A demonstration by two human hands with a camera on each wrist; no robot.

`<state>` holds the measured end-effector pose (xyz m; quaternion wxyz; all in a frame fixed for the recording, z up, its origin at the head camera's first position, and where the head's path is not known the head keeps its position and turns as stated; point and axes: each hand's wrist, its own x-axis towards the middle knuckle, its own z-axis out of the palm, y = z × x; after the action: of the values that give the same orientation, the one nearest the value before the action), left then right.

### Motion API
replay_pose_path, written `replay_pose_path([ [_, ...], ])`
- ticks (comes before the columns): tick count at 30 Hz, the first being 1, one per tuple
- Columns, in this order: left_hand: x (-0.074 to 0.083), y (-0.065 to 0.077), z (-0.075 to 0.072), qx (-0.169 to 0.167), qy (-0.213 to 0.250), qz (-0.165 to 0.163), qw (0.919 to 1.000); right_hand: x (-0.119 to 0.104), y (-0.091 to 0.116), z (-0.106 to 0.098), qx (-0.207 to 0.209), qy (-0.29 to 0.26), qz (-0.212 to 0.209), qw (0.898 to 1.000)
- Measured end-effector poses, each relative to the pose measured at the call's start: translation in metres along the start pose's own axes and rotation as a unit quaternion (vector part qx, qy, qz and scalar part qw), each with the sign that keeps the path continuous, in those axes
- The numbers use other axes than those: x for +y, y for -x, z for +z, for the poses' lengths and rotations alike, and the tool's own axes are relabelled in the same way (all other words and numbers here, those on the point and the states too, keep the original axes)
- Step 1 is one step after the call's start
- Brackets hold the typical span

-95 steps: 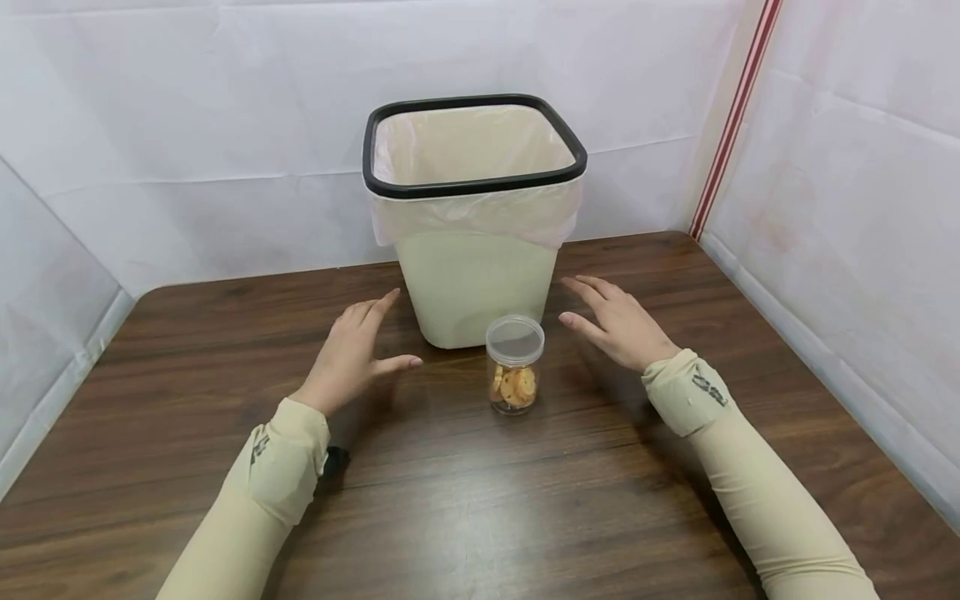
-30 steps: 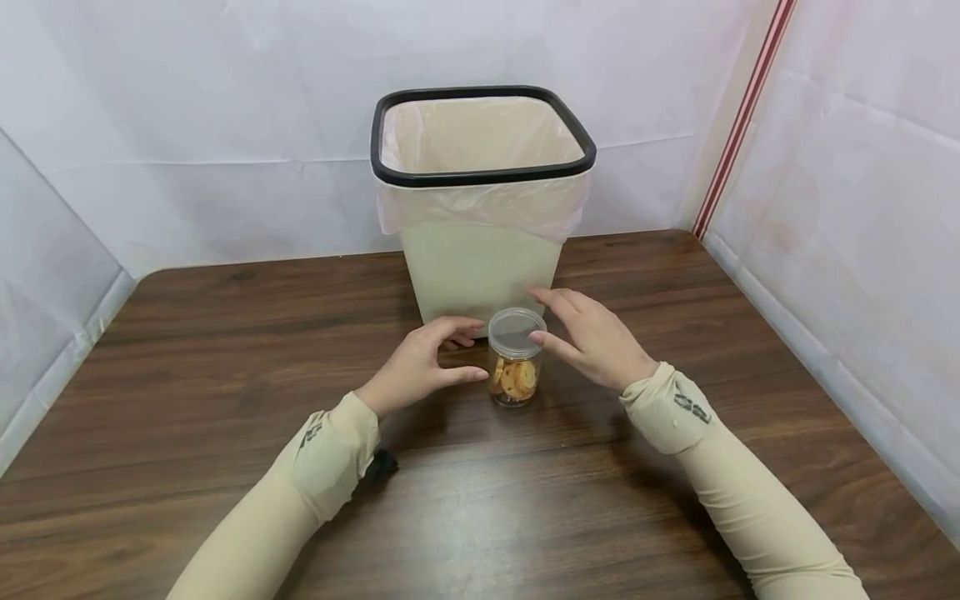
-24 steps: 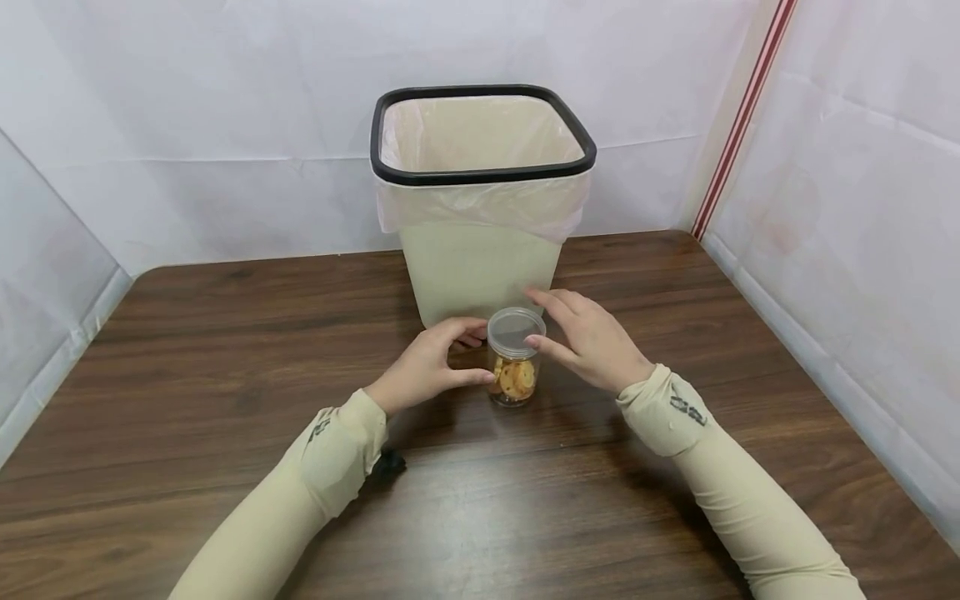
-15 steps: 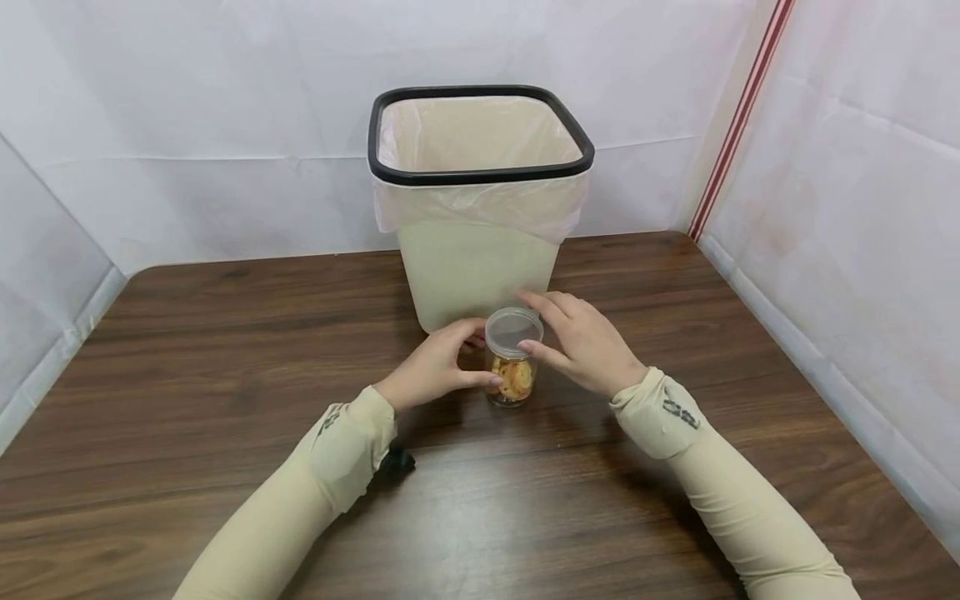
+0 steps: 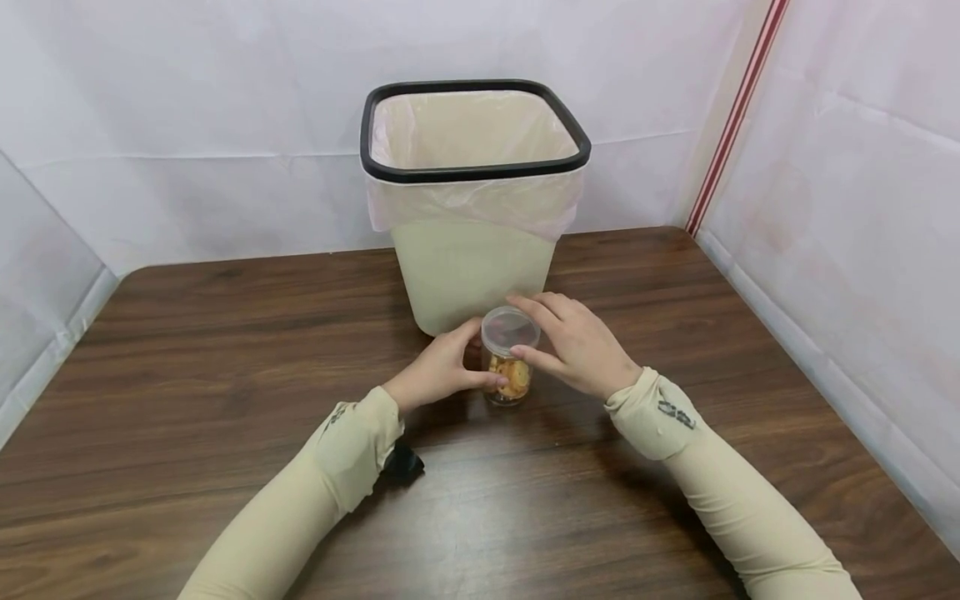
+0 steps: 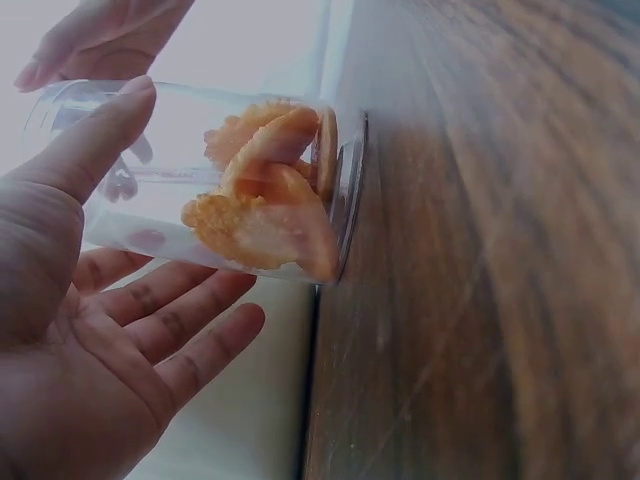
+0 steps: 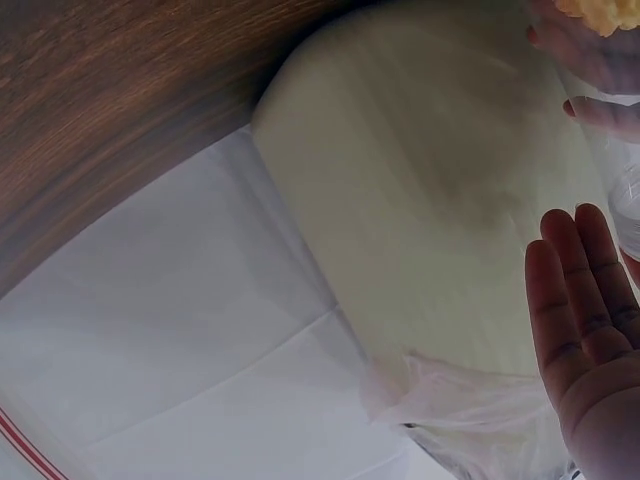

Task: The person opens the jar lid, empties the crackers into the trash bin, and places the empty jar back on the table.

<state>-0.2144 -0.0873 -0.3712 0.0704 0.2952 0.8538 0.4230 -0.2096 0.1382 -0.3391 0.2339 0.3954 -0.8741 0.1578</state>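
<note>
A clear round jar (image 5: 516, 392) with a translucent screw lid (image 5: 507, 327) stands upright on the wooden table, with several golden biscuits (image 6: 265, 205) in its lower part. My left hand (image 5: 438, 371) comes around it from the left, thumb across the front, other fingers behind. In the left wrist view those fingers stay fairly straight and spread past the jar wall. From the right, my right hand (image 5: 581, 350) reaches over the lid's edge, thumb near its front rim and fingers at its back. The right wrist view shows these fingers (image 7: 555, 310) straight, beside the lid.
Close behind the jar stands a cream waste bin (image 5: 472, 267) with a black rim (image 5: 480, 175) and a pale pink liner (image 5: 525, 204). A small black object (image 5: 405, 465) shows by my left cuff. White sheeting (image 5: 187, 100) borders the table (image 5: 225, 358) at the back and sides.
Both hands have moved inward from either side of the bin to the jar. Lately the left thumb has slid further across its front, and the right hand further over the lid.
</note>
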Motion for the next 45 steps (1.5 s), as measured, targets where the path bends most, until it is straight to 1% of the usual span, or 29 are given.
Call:
replay_pose_path([
  [9,0.000,0.000,0.001,0.016,-0.018,0.009,0.9997,-0.001,0.000,-0.001,0.004,-0.004,0.000,1.000],
  [18,0.003,0.001,-0.001,0.026,-0.033,0.030,0.9987,-0.003,-0.001,-0.002,0.010,-0.001,-0.005,1.000],
  [26,0.005,0.002,-0.002,0.039,-0.060,0.048,0.9962,-0.003,-0.001,-0.003,0.003,0.002,-0.001,1.000],
  [39,0.010,0.002,-0.004,0.053,-0.104,0.056,0.9916,-0.004,-0.001,-0.006,0.000,0.004,0.002,1.000],
  [45,0.011,0.003,-0.005,0.060,-0.113,0.055,0.9902,-0.006,-0.001,-0.007,-0.005,0.003,0.007,1.000],
])
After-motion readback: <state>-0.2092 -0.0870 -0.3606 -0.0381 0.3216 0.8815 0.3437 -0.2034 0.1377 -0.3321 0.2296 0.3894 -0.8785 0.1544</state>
